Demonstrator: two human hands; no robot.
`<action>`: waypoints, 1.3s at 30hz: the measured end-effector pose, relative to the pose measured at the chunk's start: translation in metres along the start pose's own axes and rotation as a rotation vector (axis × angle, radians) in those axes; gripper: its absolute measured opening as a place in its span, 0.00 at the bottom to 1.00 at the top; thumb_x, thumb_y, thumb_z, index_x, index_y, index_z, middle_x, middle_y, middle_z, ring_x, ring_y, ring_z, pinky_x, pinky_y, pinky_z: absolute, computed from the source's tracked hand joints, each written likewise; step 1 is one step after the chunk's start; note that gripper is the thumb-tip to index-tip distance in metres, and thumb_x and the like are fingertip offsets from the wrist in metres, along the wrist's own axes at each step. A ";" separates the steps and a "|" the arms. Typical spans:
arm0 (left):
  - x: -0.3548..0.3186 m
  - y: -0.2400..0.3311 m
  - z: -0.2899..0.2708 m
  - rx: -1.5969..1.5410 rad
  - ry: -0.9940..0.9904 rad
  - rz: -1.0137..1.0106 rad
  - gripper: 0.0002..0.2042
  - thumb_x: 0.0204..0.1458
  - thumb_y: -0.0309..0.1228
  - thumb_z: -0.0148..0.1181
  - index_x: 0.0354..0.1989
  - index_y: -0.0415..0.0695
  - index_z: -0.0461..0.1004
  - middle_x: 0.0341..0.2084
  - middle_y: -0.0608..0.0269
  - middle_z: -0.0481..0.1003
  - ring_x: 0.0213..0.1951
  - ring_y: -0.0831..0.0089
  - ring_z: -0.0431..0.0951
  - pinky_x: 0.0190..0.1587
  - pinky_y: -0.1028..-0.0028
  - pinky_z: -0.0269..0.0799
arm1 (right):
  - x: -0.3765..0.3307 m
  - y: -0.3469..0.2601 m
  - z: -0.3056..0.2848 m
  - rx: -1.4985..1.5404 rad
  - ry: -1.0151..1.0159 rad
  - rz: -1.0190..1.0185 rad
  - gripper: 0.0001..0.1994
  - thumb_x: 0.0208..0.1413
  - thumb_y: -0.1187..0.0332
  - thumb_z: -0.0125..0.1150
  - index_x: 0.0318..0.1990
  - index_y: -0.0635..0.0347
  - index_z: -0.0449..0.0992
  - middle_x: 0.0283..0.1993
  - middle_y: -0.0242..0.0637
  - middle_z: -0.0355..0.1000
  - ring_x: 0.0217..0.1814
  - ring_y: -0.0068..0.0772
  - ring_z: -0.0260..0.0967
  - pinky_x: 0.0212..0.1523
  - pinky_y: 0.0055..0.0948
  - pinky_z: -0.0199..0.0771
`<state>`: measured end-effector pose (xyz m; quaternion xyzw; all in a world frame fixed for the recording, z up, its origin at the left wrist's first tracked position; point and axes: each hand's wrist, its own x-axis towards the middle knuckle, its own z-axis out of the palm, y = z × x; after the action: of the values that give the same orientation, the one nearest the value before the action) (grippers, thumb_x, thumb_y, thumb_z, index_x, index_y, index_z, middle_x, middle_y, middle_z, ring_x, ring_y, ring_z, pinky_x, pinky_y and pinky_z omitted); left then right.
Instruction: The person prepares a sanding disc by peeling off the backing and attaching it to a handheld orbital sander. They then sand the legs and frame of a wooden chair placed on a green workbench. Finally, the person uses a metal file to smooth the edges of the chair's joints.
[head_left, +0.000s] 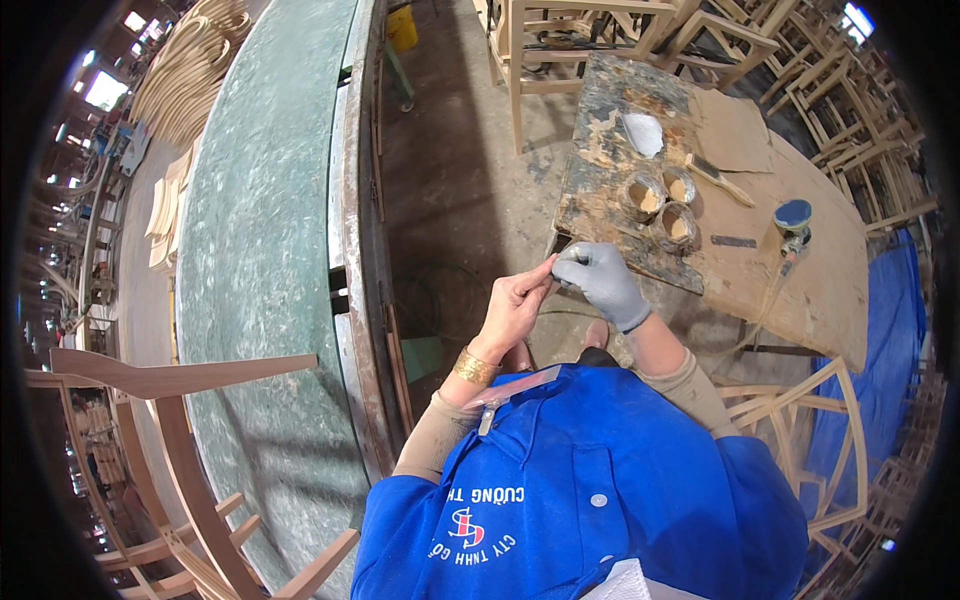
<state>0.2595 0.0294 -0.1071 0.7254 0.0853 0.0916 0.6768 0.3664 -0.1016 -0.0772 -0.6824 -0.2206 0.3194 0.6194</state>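
My bare left hand, with a gold bracelet at the wrist, meets my right hand in front of my chest. A grey glove covers the right hand. Both sets of fingers are closed and touch at the tips; whatever lies between them is too small or hidden to make out. Just beyond the right hand is the corner of a stained worktable. On it stand three cups of tan paste, one far left, one far right and one nearer.
The table also holds a white patch, a wooden-handled brush, a dark strip and a blue-padded sander with a hose. A long green bench runs along my left, with a wooden chair frame near it. More frames stand at right.
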 end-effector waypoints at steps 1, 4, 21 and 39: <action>0.000 0.000 0.000 -0.001 0.001 -0.011 0.17 0.53 0.20 0.48 0.53 0.38 0.68 0.43 0.65 0.75 0.42 0.84 0.70 0.47 0.82 0.65 | 0.000 -0.003 0.000 -0.028 -0.006 0.015 0.06 0.50 0.73 0.57 0.29 0.67 0.76 0.27 0.29 0.72 0.29 0.16 0.65 0.30 0.18 0.65; 0.000 -0.002 0.001 -0.074 0.034 0.030 0.17 0.53 0.20 0.48 0.53 0.37 0.67 0.44 0.65 0.74 0.42 0.85 0.69 0.47 0.83 0.65 | -0.001 -0.008 0.001 -0.050 -0.018 0.040 0.06 0.50 0.72 0.57 0.29 0.67 0.77 0.27 0.28 0.72 0.29 0.15 0.65 0.30 0.18 0.64; 0.003 0.005 0.003 -0.151 0.065 0.014 0.17 0.53 0.20 0.48 0.53 0.40 0.68 0.31 0.71 0.75 0.32 0.88 0.66 0.38 0.84 0.66 | 0.004 0.003 0.004 -0.033 0.077 -0.013 0.06 0.48 0.72 0.56 0.23 0.65 0.73 0.21 0.26 0.68 0.24 0.14 0.61 0.24 0.19 0.61; 0.006 0.010 0.000 0.200 0.055 0.151 0.20 0.48 0.16 0.48 0.52 0.41 0.69 0.29 0.57 0.74 0.31 0.84 0.70 0.37 0.82 0.67 | 0.001 0.005 0.005 0.085 0.069 -0.033 0.06 0.51 0.72 0.56 0.26 0.64 0.75 0.24 0.25 0.69 0.26 0.14 0.62 0.26 0.18 0.61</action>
<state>0.2652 0.0304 -0.0966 0.7910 0.0578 0.1533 0.5895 0.3636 -0.0979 -0.0821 -0.6622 -0.1966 0.2947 0.6603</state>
